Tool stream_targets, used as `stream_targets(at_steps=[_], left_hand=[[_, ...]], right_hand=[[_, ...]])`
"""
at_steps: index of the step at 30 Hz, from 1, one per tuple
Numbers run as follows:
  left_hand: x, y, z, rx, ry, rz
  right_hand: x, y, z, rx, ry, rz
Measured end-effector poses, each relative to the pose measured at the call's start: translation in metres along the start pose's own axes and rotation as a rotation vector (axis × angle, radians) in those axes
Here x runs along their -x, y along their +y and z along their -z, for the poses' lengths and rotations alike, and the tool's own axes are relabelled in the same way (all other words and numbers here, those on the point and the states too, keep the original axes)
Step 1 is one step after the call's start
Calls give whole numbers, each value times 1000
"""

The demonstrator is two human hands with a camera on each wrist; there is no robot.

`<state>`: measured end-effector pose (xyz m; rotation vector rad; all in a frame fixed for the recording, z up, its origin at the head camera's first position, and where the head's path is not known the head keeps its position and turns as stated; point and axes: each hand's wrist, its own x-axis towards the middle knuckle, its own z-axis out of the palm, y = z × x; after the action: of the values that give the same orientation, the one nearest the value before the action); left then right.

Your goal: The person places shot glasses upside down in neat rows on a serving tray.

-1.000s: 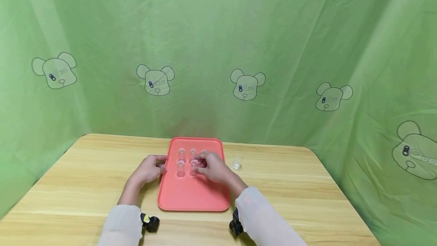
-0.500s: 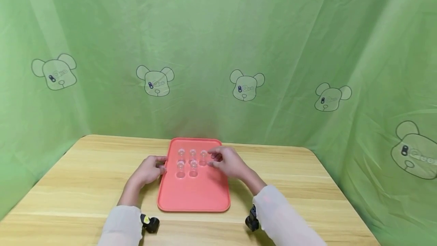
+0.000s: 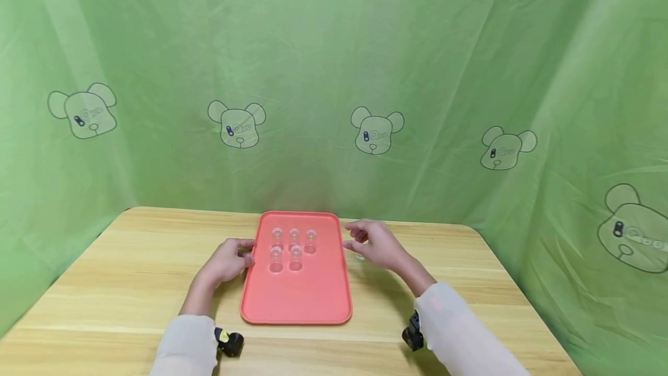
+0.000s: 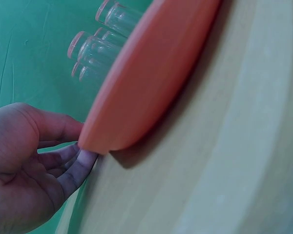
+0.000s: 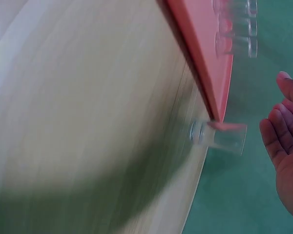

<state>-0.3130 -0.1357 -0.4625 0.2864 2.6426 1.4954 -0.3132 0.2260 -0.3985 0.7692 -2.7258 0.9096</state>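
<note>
A red tray point(image 3: 297, 300) lies in the middle of the wooden table, with several small clear cups point(image 3: 294, 238) standing in two rows at its far end. My left hand point(image 3: 229, 260) holds the tray's left rim; in the left wrist view the thumb lies above and the fingers below the tray point(image 4: 151, 73) edge, with the cups point(image 4: 97, 46) beyond. My right hand point(image 3: 373, 242) hovers open just right of the tray, above one clear cup point(image 3: 360, 257) on the table. In the right wrist view that cup point(image 5: 227, 137) stands apart from my straight fingers point(image 5: 285, 146).
The wooden table point(image 3: 130, 271) has rounded far corners. A green curtain with bear prints point(image 3: 376, 132) closes in the back and both sides. Black wrist cameras point(image 3: 229, 341) sit on both forearms near the front edge.
My right hand has left the cups on the tray and moved right, off the tray, to above the lone cup on the table. The left hand has stayed at the rim.
</note>
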Motion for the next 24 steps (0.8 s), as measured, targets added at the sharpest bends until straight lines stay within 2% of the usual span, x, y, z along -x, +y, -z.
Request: stream_targets(at_steps=[12,24], left_hand=[[0,0,0,9,3,2],[1,0,0,9,5,2]], right_hand=[[10,27,17,27,51,-97],[15,47,10,-5,24,-139]])
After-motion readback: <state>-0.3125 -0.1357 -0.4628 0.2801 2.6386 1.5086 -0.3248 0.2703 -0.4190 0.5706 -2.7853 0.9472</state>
